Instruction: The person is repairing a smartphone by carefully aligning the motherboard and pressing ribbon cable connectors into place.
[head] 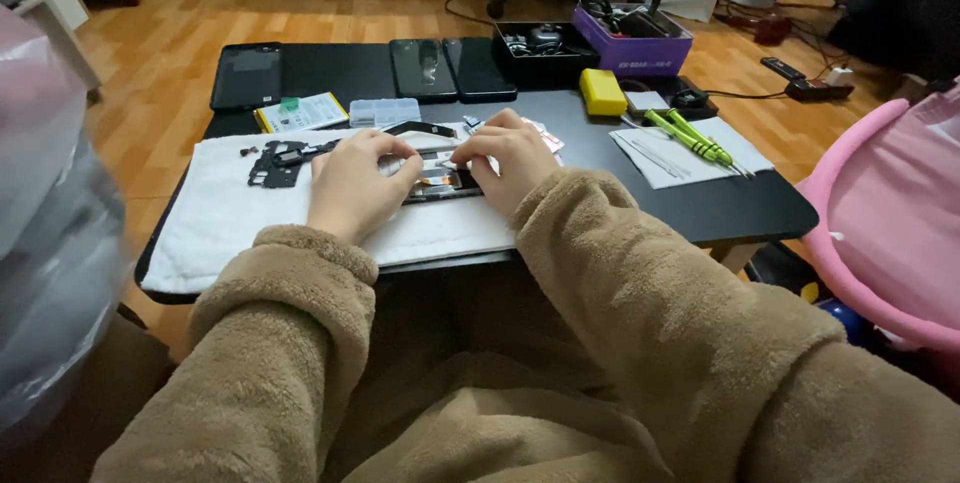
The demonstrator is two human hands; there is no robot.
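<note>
Hands: left hand point(352, 183) and right hand point(508, 158) pinch an opened phone point(437, 179) from both sides, steadying it on a white towel point(220, 218) cushioning the table point(740, 208).

I see three dark screens at the far edge of the table: a tablet point(246, 75) on the left and two phones point(423, 69) point(478, 69) side by side. Near the tablet lies a white and yellow card point(302, 113). Farther right stand a black box point(546, 53) and a purple box point(634, 48).
</note>
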